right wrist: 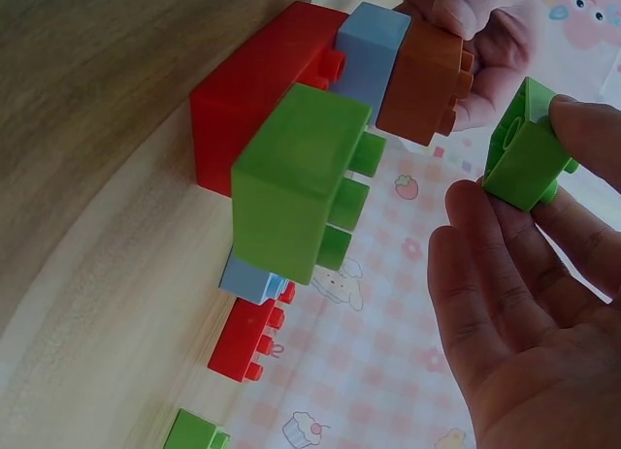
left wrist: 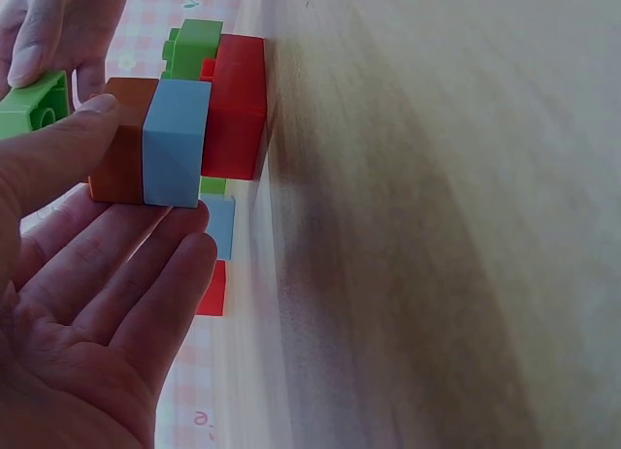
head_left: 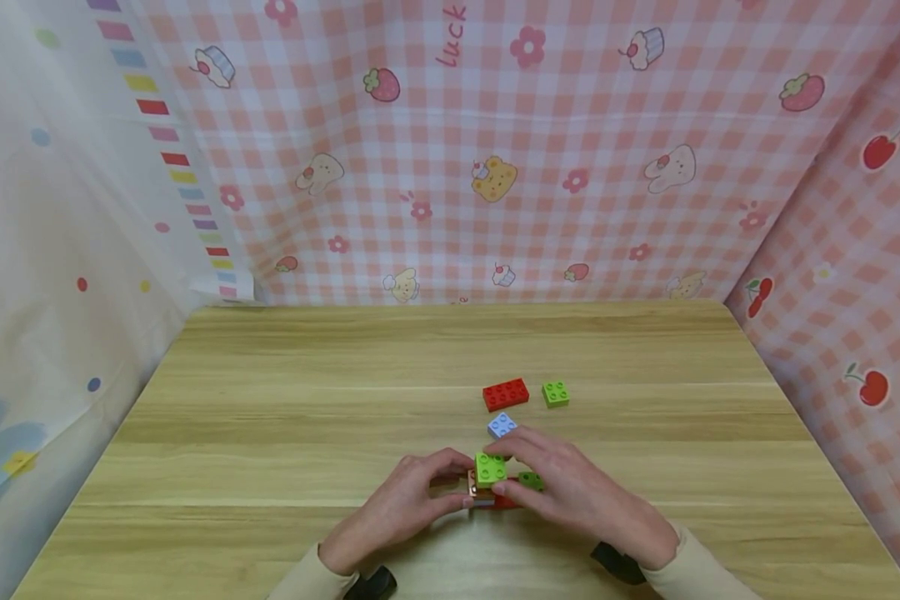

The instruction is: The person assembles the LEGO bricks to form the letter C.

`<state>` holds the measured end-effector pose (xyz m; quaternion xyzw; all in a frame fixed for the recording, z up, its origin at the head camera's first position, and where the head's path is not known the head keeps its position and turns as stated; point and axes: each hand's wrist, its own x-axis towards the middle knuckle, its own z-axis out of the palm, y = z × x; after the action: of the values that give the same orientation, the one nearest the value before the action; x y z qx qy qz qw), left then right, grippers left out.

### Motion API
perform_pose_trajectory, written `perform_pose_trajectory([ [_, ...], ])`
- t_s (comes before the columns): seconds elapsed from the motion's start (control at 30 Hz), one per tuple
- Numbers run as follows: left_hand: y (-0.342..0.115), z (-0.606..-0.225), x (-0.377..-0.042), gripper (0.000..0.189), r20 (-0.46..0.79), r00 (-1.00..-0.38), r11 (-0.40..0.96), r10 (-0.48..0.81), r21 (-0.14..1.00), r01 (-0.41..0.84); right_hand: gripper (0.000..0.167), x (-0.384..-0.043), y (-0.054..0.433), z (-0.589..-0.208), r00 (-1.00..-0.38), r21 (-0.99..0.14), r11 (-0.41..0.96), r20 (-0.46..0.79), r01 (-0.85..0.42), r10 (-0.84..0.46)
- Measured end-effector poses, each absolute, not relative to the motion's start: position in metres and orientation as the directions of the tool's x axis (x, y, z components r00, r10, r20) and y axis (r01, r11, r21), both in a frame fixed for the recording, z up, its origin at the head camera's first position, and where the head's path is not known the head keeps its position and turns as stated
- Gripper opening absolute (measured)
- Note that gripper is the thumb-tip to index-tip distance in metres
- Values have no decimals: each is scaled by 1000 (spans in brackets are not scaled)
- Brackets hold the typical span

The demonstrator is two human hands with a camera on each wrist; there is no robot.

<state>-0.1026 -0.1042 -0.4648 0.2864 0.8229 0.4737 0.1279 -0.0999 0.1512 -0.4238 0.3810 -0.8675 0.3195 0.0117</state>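
Observation:
My right hand (head_left: 573,483) pinches a small light green brick (head_left: 490,469) between thumb and fingers, over the left end of a stack. In the right wrist view this green brick (right wrist: 529,158) is apart from the stack, its hollow underside facing the brown brick's studs. The stack has a long red brick (left wrist: 238,110) at the bottom. On one end of it sits a light blue brick (left wrist: 177,144) with a brown brick (left wrist: 124,144) on top; on the other end stands a green brick (right wrist: 291,177). My left hand (head_left: 408,496) holds the brown-and-blue end between thumb and fingers.
Beyond the stack, a loose light blue brick (head_left: 501,425) lies close to my right fingers. Farther back are a red brick (head_left: 506,395) with two rows of studs and a small green brick (head_left: 556,394). Patterned cloth (head_left: 450,167) hangs behind the wooden table (head_left: 285,400).

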Motion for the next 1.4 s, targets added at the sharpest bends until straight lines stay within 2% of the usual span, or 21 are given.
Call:
perform_pose_trajectory([
  [0.7, -104, -463, -103, 30, 28, -806, 413, 591, 848, 332, 34, -100, 146, -429, -696, -561, 487, 245, -669, -675],
  [0.97, -104, -463, -103, 29, 37, -806, 418, 591, 841, 345, 32, -100, 145, -430, -706, -572, 501, 209, -649, -676],
  [1.4, -104, -463, -102, 29, 56, -811, 433, 583, 823, 368, 32, -102, 143, -433, -701, -567, 496, 220, -657, -678],
])
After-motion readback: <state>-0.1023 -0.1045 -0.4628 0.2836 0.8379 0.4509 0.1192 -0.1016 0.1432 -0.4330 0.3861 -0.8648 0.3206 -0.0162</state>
